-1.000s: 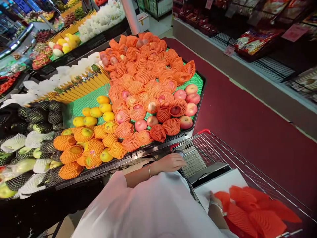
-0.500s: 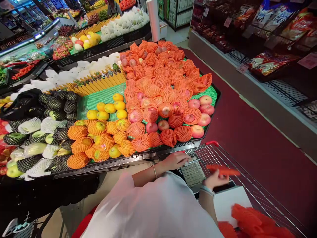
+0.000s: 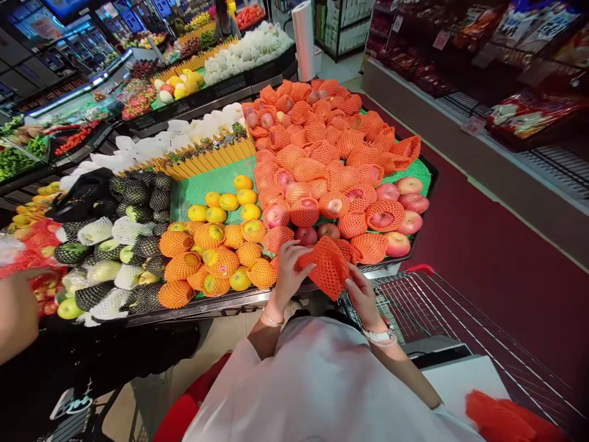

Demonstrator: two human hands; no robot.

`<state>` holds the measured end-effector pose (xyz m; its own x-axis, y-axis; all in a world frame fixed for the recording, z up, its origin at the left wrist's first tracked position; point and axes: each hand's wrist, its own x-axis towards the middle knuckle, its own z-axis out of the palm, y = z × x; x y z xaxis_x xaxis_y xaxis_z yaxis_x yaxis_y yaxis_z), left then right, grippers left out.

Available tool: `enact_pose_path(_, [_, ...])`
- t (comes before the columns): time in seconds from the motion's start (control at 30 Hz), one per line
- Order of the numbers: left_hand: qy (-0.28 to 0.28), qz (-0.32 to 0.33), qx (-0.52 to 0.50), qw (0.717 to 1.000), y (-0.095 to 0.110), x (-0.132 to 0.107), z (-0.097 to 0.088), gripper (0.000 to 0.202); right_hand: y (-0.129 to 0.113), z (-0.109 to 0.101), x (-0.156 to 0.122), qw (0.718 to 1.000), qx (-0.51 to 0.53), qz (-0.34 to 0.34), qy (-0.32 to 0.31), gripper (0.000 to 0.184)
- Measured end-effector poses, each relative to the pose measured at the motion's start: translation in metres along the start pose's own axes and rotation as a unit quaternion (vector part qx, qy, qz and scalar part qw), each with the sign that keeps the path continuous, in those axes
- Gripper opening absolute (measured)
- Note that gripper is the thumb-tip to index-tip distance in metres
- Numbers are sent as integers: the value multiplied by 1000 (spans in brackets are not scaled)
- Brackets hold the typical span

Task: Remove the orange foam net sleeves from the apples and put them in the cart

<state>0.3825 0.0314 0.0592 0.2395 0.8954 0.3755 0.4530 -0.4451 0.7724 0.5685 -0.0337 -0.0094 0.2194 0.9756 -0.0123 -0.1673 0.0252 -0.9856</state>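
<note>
1. Fingers of the left hand [image 3: 288, 270] and right hand [image 3: 363, 298] pinch opposite ends of an orange foam net [image 3: 327, 265].
2. Its long axis runs left to right, dipping rightward, above the fruit display [image 3: 197, 307] front edge.

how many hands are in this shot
3: the left hand and right hand hold an orange foam net by the display's front; another person's hand is at the far left edge.

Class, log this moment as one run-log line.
left hand: holds orange foam net sleeve | right hand: holds its lower edge
</note>
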Motion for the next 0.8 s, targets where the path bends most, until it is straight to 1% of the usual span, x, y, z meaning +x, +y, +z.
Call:
enact_pose_path(0.03, [-7,-26,-1,1000,-1,-1,-4,30,-1,3,2,1000,0,-6,-14,47])
enact_pose_path(0.07, [-10,-62,-12,998,-3,-2,-6,31,-3,5,4,1000,1,-15,-26,48])
enact_pose_path(0.13, [-9,-141,-55,988,-9,-5,-6,43,-8,11,8,999,4,-41,-35,50])
enact_pose_path(0.17, [-11,-173,-79,982,-13,-6,-5,48,-10,13,9,998,6,-54,-30,50])
enact_pose_path(0.2, [-14,-197,-98,975,-16,-8,-5,47,-11,16,11,998,7,-65,-12,51])
enact_pose_path(0.23, [-18,-213,-111,971,-20,-9,-5,42,-11,20,12,997,6,-72,20,51])
enact_pose_path(0.3, [-14,-223,-133,965,-25,-11,-7,33,-10,25,14,993,-5,-71,99,51])
enact_pose_path(0.33, [-9,-223,-144,964,-27,-13,-9,32,-8,28,14,990,-12,-66,128,48])
enact_pose_path(0.37, [-4,-222,-153,963,-29,-15,-12,32,-6,30,15,989,-20,-58,138,43])
enact_pose_path(0.4, [-1,-219,-162,962,-30,-17,-15,34,-4,33,15,990,-30,-53,128,37])
enact_pose_path(0.43, [-6,-216,-170,961,-31,-19,-19,38,-3,34,15,992,-44,-53,106,30])
enact_pose_path(0.47, [-21,-214,-178,960,-32,-22,-22,40,-2,36,15,993,-60,-56,83,24])
enact_pose_path(0.53, [-76,-214,-192,955,-35,-27,-27,42,-1,38,14,991,-99,-76,53,20])
enact_pose_path(0.57, [-110,-215,-199,950,-36,-29,-29,40,-2,38,14,988,-117,-88,50,20])
enact_pose_path(0.63, [-166,-214,-203,941,-39,-30,-31,29,-7,36,14,980,-149,-116,63,18])
enact_pose_path(0.67, [-174,-212,-198,941,-39,-30,-31,22,-11,34,14,975,-165,-131,73,17])
enact_pose_path(0.73, [-158,-205,-179,949,-39,-27,-30,19,-19,29,15,965,-193,-159,83,17])
enact_pose_path(0.77, [-143,-201,-171,954,-39,-25,-30,21,-23,27,15,963,-201,-168,71,17])
enact_pose_path(0.8, [-134,-197,-168,957,-38,-23,-29,22,-26,25,16,964,-202,-168,45,17])
